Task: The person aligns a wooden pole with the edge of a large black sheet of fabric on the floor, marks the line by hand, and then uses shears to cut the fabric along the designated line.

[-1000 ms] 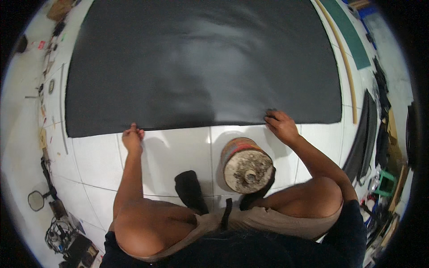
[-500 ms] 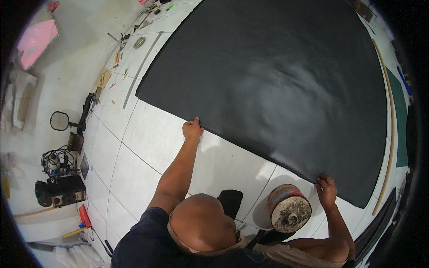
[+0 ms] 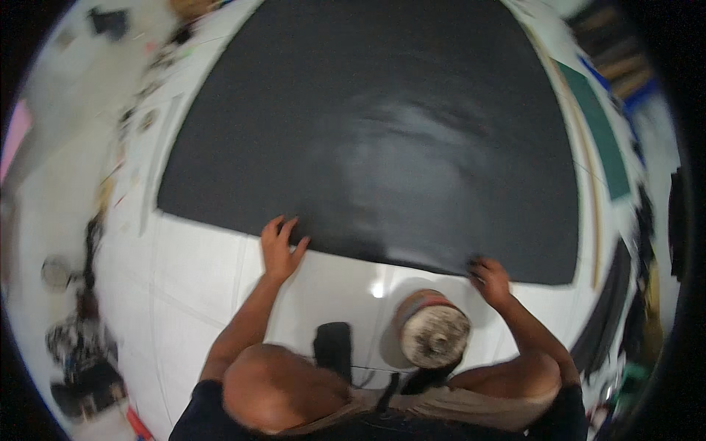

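Observation:
A large black sheet [image 3: 309,147] with a smooth, slightly glossy surface lies spread over the white tiled floor. At its near edge, left of the middle, my left hand [image 3: 281,253] rests with fingers spread, their tips on the sheet. Farther right along that same edge, my right hand [image 3: 491,281] has its fingers bent together on the border of the sheet; blur softens their outline. Just below and left of the right hand stands a round drum-like container [image 3: 435,334] with a stained, pale top and a reddish side.
A long thin wooden strip [image 3: 594,242] and a green sheet [image 3: 599,136] lie along the right side. Left of the black sheet lies a grey flat bar [image 3: 157,169]. Small tools and cables line the left wall. A dark folded cloth [image 3: 607,316] lies at the right.
My left hand has gone from pinching the sheet's edge to spread fingers. My right hand stays at the edge. The whole view has turned, so the near edge runs more level.

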Demonstrator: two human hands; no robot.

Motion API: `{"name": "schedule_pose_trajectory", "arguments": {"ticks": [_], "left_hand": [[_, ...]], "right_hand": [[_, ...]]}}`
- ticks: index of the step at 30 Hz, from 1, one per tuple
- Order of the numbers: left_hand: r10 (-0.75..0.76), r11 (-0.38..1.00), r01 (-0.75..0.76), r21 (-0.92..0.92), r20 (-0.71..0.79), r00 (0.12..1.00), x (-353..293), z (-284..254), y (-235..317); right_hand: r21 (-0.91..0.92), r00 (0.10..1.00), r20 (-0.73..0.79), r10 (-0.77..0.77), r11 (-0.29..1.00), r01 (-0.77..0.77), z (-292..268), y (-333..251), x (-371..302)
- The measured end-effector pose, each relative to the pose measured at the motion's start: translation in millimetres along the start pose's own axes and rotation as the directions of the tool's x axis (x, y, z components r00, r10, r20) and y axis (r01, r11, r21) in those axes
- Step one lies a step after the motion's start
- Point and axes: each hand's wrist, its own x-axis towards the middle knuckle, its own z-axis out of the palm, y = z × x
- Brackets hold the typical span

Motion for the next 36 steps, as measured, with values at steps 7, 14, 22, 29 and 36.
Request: {"name": "schedule_pose_trajectory", "arguments": {"ticks": [7,14,22,29,36], "left_hand": [[0.175,0.98,-0.195,0.04,0.287,0.942,-15,20,24],[0.122,0.989,-0.143,0.028,0.381,0.917,-9,14,10],[0.093,0.994,-0.106,0.008,0.425,0.901,9,7,28],[0.097,0.988,-0.139,0.074,0.408,0.908,13,-3,33],[0.049,0.975,-0.153,0.159,0.521,0.852,28,5,61]], "right_hand": [[0.047,0.998,0.02,-0.054,0.997,0.053,11,7,14],[0.438,0.994,0.02,-0.107,0.895,0.088,-39,-61,39],[0.384,0.626,0.331,-0.707,0.706,0.595,-66,-146,23],[0.36,0.722,0.17,-0.671,0.724,0.588,-50,-135,16],[0.384,0.959,-0.061,-0.277,0.88,0.278,-84,-99,12]]}}
